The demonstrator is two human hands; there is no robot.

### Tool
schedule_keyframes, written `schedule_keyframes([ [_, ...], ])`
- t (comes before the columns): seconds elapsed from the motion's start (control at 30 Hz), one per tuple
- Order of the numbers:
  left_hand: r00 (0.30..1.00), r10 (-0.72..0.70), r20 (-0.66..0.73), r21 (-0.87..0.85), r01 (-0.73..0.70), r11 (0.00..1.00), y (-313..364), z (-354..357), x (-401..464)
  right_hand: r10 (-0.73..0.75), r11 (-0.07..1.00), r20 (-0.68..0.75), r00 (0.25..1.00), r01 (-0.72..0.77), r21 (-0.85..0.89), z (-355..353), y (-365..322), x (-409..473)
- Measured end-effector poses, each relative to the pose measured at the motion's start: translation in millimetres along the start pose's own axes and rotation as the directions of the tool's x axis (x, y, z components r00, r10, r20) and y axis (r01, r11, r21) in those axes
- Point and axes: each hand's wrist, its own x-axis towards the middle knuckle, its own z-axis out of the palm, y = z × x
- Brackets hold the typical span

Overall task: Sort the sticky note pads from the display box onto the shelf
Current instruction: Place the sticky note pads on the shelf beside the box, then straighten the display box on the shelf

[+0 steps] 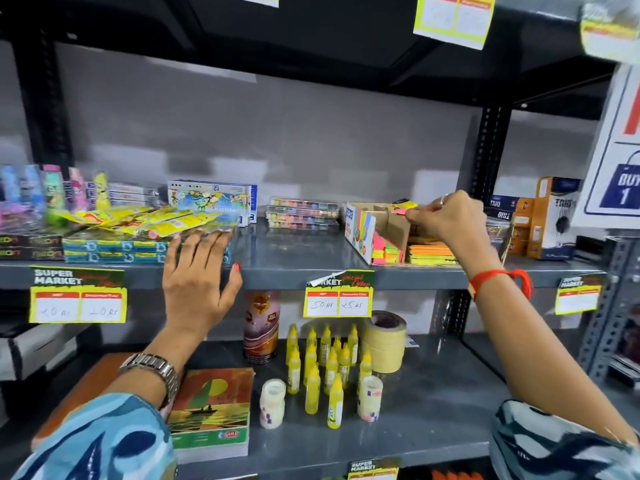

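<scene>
A cardboard display box (360, 230) stands on the grey middle shelf (294, 254), right of centre, with neon pink, green and yellow sticky note pads (388, 252) in its front. My right hand (446, 220) reaches over the box's back and pinches a yellow and pink sticky note pad (403, 206) above it. A stack of orange and yellow pads (429, 254) lies on the shelf to the right of the box, under my wrist. My left hand (199, 278) rests flat, fingers spread, on the shelf's front edge by the blue packets and holds nothing.
Yellow packets and blue boxes (138, 233) crowd the shelf's left; paint sets (301, 213) sit behind the middle. Orange boxes (550, 220) stand at the right. Below are glue bottles (325, 368), tape rolls (384, 341), a can (261, 327) and a notebook (211, 410). Price tags hang off the shelf edges.
</scene>
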Motion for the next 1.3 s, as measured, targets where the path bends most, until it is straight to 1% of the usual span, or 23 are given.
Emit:
schedule_keyframes([
  [0.17,1.0,0.008,0.0,-0.011,-0.008,1.0,-1.5,-0.3,-0.3,-0.02,0.999,-0.008,1.0,0.02,0.043,-0.5,1.7,2.9],
  [0.27,1.0,-0.002,0.0,-0.046,0.002,0.999,-0.7,-1.2,-0.2,0.035,0.994,-0.032,0.999,-0.031,0.109,-4.8,10.1,5.2],
  [0.3,1.0,-0.007,-0.001,-0.053,0.006,0.999,-0.4,-1.2,0.2,0.053,0.993,-0.04,0.998,-0.048,0.107,-4.7,13.9,5.2],
  [0.43,0.999,-0.04,-0.014,-0.069,0.039,0.997,3.2,-0.2,1.1,0.043,0.999,0.013,0.999,-0.043,0.019,7.9,24.6,0.9],
  [0.53,0.995,-0.091,-0.035,-0.072,0.089,0.993,14.9,-0.6,7.2,-0.024,0.997,0.023,0.999,0.025,-0.071,17.4,24.4,-4.6],
  [0.57,0.994,-0.101,-0.045,-0.086,0.096,0.992,20.7,-1.8,12.0,-0.049,0.993,0.046,0.998,0.053,-0.107,18.9,24.9,-5.0],
  [0.63,0.991,-0.113,-0.074,-0.158,0.101,0.982,37.9,-5.3,25.2,-0.089,0.985,0.145,0.985,0.109,-0.133,20.1,28.5,-3.2],
  [0.7,0.988,-0.127,-0.094,-0.284,0.096,0.954,60.2,-10.4,40.3,-0.091,0.991,0.268,0.959,0.114,-0.072,18.2,32.6,-1.2],
  [0.77,0.988,-0.141,-0.07,-0.44,0.096,0.893,86.0,-16.4,55.4,-0.079,0.997,0.338,0.938,0.075,0.023,14.5,32.8,-1.8],
  [0.83,0.986,-0.162,0.036,-0.602,0.151,0.784,112.1,-20.9,67.6,-0.072,0.994,0.345,0.936,0.037,0.106,13.4,33.3,-2.8],
  [0.87,0.977,-0.176,0.12,-0.671,0.21,0.711,124.3,-22.0,73.0,-0.073,0.987,0.32,0.944,0.023,0.158,13.1,34.3,-4.7],
  [0.9,0.956,-0.197,0.216,-0.718,0.293,0.632,134.7,-21.9,77.9,-0.064,0.975,0.279,0.958,0.001,0.22,12.8,35.1,-8.1],
  [0.93,0.918,-0.224,0.326,-0.736,0.396,0.549,144.7,-19.8,82.6,-0.038,0.959,0.238,0.97,-0.032,0.282,13.3,37.0,-10.9],
  [0.97,0.858,-0.242,0.452,-0.726,0.512,0.459,153.4,-17.0,86.9,-0.004,0.942,0.215,0.977,-0.069,0.33,13.9,39.0,-13.6],
  [1.03,0.703,-0.23,0.673,-0.658,0.711,0.246,167.7,-15.9,97.8,0.049,0.918,0.221,0.974,-0.132,0.375,15.6,42.7,-15.4],
  [1.1,0.574,-0.153,0.804,-0.582,0.813,-0.005,177.5,-19.2,105.6,0.124,0.902,0.221,0.967,-0.203,0.38,16.7,44.4,-12.9],
  [1.13,0.528,-0.1,0.843,-0.537,0.836,-0.11,181.2,-20.5,108.3,0.17,0.895,0.216,0.961,-0.242,0.374,16.8,44.9,-10.8],
  [1.23,0.404,0.05,0.914,-0.367,0.871,-0.326,188.7,-16.6,110.5,0.23,0.883,0.219,0.948,-0.298,0.363,18.0,47.4,-7.1],
  [1.3,0.362,0.091,0.928,-0.299,0.867,-0.399,193.7,-5.9,110.5,0.223,0.88,0.24,0.945,-0.301,0.366,18.9,46.2,-6.1],
])
